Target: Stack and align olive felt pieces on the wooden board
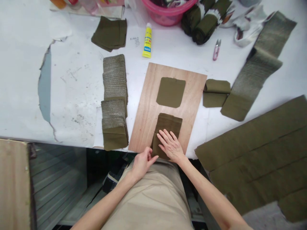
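A wooden board (144, 105) lies at the table's front edge. On its near part rests an olive fabric piece (170, 123), darker and longer than the fabric square (170, 92) farther up the board. My right hand (170, 146) is laid flat on the near piece, fingers stretched out. At that piece's lower left edge, my left hand (144, 161) has its fingers curled and its thumb pointing right, closed on the fabric's edge. The exact grip is partly hidden by the fingers.
Left of the board stands a row of stacked fabric pieces (114, 86). To the right lie a folded piece (216, 93), a long strip (254, 73) and large olive sheets (261, 156). Behind are a yellow tube (147, 41), thread snips (216, 50) and a pink basin (168, 14).
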`<move>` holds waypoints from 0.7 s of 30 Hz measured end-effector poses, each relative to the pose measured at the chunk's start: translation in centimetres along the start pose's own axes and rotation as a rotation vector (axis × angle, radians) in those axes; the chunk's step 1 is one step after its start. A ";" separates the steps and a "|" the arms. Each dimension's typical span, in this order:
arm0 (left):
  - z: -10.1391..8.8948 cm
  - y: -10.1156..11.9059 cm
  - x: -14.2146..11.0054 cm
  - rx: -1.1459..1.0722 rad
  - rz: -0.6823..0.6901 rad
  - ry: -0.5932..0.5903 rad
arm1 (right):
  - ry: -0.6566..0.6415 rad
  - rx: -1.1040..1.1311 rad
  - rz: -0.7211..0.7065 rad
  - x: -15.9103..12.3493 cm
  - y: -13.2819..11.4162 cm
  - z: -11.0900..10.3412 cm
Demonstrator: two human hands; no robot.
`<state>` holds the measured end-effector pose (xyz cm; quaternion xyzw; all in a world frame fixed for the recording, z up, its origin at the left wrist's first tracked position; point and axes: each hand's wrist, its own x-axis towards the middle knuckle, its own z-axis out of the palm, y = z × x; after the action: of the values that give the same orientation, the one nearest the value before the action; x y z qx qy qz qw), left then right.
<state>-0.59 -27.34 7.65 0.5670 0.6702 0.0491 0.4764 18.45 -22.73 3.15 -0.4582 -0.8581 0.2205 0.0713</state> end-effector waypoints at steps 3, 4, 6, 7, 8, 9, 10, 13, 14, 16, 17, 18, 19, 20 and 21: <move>0.0 -0.3 1.0 -0.243 -0.101 0.066 | -0.003 -0.003 0.002 0.0 -0.1 0.0; 0.1 -0.3 1.3 -0.318 -0.110 0.054 | -0.004 -0.007 0.002 0.0 -0.1 0.0; 0.3 -0.2 1.6 -0.412 -0.103 0.041 | -0.008 -0.016 0.003 0.0 -0.1 -0.1; 0.5 -0.1 1.6 -0.410 -0.086 0.047 | -0.011 -0.020 0.003 0.0 -0.1 -0.1; 0.7 0.0 1.4 -0.372 -0.060 0.059 | -0.014 -0.022 0.003 0.0 -0.1 -0.1; 0.9 0.1 1.1 -0.309 -0.028 0.069 | -0.016 -0.022 0.003 0.1 -0.1 -0.2; 1.0 0.1 0.8 -0.230 0.007 0.073 | -0.017 -0.020 0.002 0.1 -0.1 -0.2; 1.1 0.0 -0.1 -0.003 0.094 0.051 | -0.013 -0.013 -0.001 0.0 0.0 -0.2; 1.1 0.0 -0.2 0.058 0.114 0.056 | -0.010 -0.011 -0.002 0.0 0.0 -0.1; 1.1 0.0 -0.3 0.184 0.159 0.070 | -0.005 -0.011 -0.006 0.0 0.0 0.0; 1.2 0.0 -0.2 0.251 0.192 0.082 | 0.000 -0.012 -0.009 0.0 0.0 0.1; 1.2 0.1 -0.2 0.319 0.234 0.100 | 0.006 -0.013 -0.013 -0.1 0.0 0.1; 1.3 0.3 -0.1 0.383 0.284 0.120 | 0.014 -0.014 -0.019 -0.1 0.0 0.2; 1.4 0.4 -0.1 0.439 0.334 0.141 | 0.023 -0.014 -0.025 -0.1 0.0 0.3; 1.5 0.6 -0.1 0.483 0.377 0.162 | 0.034 -0.012 -0.030 -0.1 0.0 0.3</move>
<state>0.88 -27.86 7.27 0.7723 0.5812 0.0211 0.2556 18.39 -22.94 2.85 -0.4492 -0.8650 0.2065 0.0864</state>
